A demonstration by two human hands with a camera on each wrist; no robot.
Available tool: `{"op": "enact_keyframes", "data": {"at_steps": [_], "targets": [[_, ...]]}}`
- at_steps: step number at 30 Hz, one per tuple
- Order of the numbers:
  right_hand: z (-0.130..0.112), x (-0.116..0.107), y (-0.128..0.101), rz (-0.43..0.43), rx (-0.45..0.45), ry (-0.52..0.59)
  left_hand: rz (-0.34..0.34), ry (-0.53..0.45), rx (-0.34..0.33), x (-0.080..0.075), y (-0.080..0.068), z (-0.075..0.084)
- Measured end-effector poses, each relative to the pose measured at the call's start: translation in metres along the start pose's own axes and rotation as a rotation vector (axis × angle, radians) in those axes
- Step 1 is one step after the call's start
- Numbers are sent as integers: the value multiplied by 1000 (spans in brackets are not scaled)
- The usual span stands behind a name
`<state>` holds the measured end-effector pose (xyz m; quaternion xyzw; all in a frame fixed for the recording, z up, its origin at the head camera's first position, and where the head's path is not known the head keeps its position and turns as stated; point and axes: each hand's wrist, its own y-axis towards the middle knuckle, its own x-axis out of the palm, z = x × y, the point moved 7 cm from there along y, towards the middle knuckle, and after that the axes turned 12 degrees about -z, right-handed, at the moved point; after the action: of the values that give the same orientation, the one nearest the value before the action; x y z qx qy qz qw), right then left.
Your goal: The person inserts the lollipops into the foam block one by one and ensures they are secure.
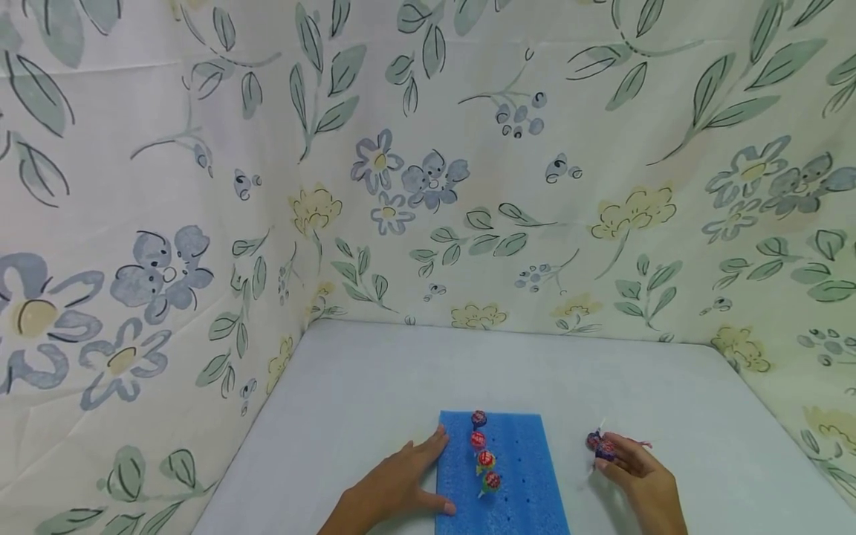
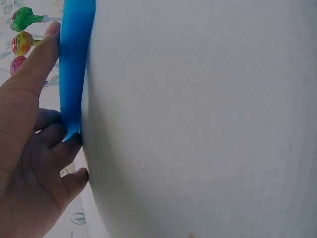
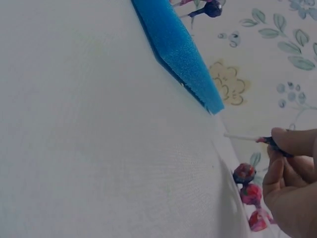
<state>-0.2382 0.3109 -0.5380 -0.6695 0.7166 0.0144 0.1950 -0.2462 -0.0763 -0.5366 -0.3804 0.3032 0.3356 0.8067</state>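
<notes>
Lollipops (image 1: 484, 450) stand in a single row of 4 on a blue foam block (image 1: 518, 483), their round heads in crinkly wrappers: purple at the far end, then red, then yellow and red, then green and red nearest the person. The block is a flat rectangle of spongy, fine-pored foam with small holes punched in its top, and it lies on a smooth pale grey table (image 1: 348, 401).

The left hand (image 1: 401, 487) lies flat with straight fingers against the block's left edge, thumb near the front corner and fingertips touching the foam; it grasps nothing. In the left wrist view the fingers (image 2: 47, 47) press along the thin blue side of the block.

The right hand (image 1: 638, 475) is on the table to the right of the block, well apart from it. Its fingers and thumb pinch 1 lollipop (image 1: 605, 448) with a purple wrapper; the right wrist view shows the thin white stick (image 3: 240, 137) poking out from the fingertips. A few more wrapped lollipops (image 3: 250, 191), red and purple, lie loose on the table just beside that hand.

Soft, wrinkled cloth (image 1: 428, 186) printed with blue and yellow flowers and green leaves hangs around the table on 3 sides.
</notes>
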Motion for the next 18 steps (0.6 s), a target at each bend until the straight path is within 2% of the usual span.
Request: {"op": "enact_keyframes", "data": {"at_steps": [2, 7, 9, 12, 18], "targets": [[-1, 1, 0, 1, -9, -9, 1, 2, -3, 0, 0, 0], [-8, 2, -3, 29, -111, -19, -2, -4, -8, -1, 0, 0], [-10, 3, -4, 40, -124, -16, -3, -6, -6, 0, 1, 0], [-9, 3, -3, 49, -108, -10, -5, -9, -2, 0, 2, 0], [-5, 1, -2, 62, -14, 2, -4, -2, 5, 0, 2, 0]]}}
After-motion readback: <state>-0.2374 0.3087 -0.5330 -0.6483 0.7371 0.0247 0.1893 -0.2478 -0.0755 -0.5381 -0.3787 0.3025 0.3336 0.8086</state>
